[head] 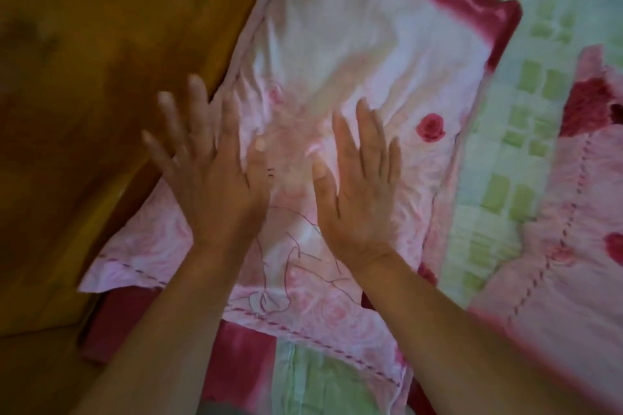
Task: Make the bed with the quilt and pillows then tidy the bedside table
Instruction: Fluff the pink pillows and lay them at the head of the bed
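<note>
**Pillow flat at frame centre, both hands open over it**

We read this as the smoothing step on the pillow (371, 54).

- Position: the pillow lies diagonally from upper centre to lower centre of the frame. Its left edge is against the brown wooden surface (84, 77) that fills the upper left. To its right is the green checked cloth (505, 145); we can't tell whether that is the quilt or a sheet. A second pillow (573, 212) sits at the right edge of the frame, apart from the first.
- Grip: wide on both sides, holding nothing. The left hand (215, 178) and right hand (360, 192) have straight, spread fingers, palms down, side by side over the pillow's lower middle. The left fingers overhang the pillow's edge onto the wood. Motion blur means we can't confirm palm contact with the cover.
- Handling, our judgement: light, soft and fully compliant. The cover is thin, loose cloth, creased around the hands, so it will slide and bunch over the filling. It isn't fragile and looks low-friction. Flat-palm strokes outward from the centre should clear the creases.
- Where to take hold: to reposition it, pinch the flat stitched flap (135, 266) at lower left and the dark red border (488, 20) at upper right. Alternatively, grab both short ends through the filling. Pulling the cover mid-panel only shifts fabric.
- Bedside table: not in view.
</note>
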Demonstrator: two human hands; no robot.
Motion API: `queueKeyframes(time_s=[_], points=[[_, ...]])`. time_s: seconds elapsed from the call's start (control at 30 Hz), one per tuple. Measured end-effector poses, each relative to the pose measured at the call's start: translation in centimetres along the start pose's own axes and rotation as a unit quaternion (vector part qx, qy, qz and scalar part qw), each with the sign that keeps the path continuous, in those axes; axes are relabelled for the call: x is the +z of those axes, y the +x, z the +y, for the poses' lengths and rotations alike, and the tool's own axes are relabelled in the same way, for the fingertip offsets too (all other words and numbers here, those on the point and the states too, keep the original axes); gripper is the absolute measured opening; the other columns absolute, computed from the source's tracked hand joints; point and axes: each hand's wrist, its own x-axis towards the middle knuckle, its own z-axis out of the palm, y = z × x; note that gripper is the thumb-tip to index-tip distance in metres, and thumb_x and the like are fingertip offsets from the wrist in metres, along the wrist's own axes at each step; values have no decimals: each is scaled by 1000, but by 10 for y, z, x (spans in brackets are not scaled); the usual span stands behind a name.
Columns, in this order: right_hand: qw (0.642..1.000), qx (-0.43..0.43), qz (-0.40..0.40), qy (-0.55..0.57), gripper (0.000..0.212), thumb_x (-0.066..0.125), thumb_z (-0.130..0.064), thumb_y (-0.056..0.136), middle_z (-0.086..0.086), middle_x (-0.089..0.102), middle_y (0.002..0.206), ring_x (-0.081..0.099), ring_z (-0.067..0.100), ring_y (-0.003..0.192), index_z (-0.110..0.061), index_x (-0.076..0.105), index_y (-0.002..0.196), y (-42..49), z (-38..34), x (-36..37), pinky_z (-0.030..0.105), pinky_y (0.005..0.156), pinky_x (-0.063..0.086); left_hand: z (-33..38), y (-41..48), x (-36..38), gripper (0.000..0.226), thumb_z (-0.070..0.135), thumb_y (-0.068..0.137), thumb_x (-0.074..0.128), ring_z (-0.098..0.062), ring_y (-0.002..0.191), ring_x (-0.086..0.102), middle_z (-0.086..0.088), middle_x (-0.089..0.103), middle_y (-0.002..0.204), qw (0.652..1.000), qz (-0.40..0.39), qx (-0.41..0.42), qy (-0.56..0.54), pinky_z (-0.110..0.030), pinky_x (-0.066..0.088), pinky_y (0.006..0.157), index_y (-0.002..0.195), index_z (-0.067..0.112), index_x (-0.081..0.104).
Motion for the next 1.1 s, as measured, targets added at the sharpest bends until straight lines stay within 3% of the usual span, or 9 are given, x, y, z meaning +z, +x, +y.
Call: queueKeyframes(time_s=[0.07,0.13,0.2,0.33,0.43,0.5,0.6,0.8,1.1], points=[[981,-53,-164,-83,61,9,-53,99,-1,-18,159,-16,20,147,-27,-3,152,-28,7,26,53,119,3,-14,-29,14,64,54,97,10,-36,148,-2,-7,0,162,992,-109,11,65,-64,0,114,154,25,13],[962,-42,-247,-106,65,2,-59,96,-3,-20,159,-22,17,145,-29,-2,153,-31,19,45,53,118,-1,-27,-38,37,74,64,92,-2,-33,148,-4,-3,-3,162,969,-217,25,112,-65,6,112,154,26,11],[966,-30,-240,-90,65,5,-59,95,-4,-22,159,-25,16,144,-31,2,154,-16,14,39,52,117,-8,-30,-23,34,74,64,91,2,-32,148,5,-2,7,162,975,-203,-3,90,-61,13,112,153,27,18],[992,-82,-96,-8,59,18,-50,100,5,1,162,-4,24,149,-26,14,153,-26,0,4,52,119,0,-48,-26,3,67,54,95,21,-31,148,10,-8,15,160,998,-26,-30,43,-51,10,117,152,19,25],[966,-149,-198,-68,58,16,-50,101,2,-1,162,0,23,149,-28,11,154,-58,15,23,53,116,14,-65,-55,16,73,59,95,14,-29,147,16,-10,17,160,981,-172,-2,93,-55,23,113,151,14,25],[962,-133,-225,-77,58,14,-53,100,2,7,162,6,22,149,-29,18,153,-52,17,33,49,116,11,-67,-41,19,75,59,93,11,-32,139,34,-13,34,153,974,-199,-15,110,-53,33,106,146,11,35],[979,-98,-178,-14,58,14,-55,100,0,15,160,11,18,148,-28,27,150,-15,4,20,40,117,6,-46,2,5,74,58,92,13,-36,138,33,-15,40,149,987,-121,-26,104,-56,27,107,142,12,42],[1000,23,-21,0,64,4,-62,95,-4,-12,161,-15,17,147,-34,4,152,80,46,-18,46,119,-6,20,86,-2,70,63,92,14,-30,148,-10,-4,-3,162,998,-34,58,11,-57,-2,117,153,27,14],[983,121,136,-15,64,7,-58,95,2,-19,159,-19,16,146,-30,-7,152,207,101,-43,45,118,-12,147,210,38,64,55,99,22,-30,149,-4,-8,0,162,962,42,268,-18,-61,3,115,154,23,13]])
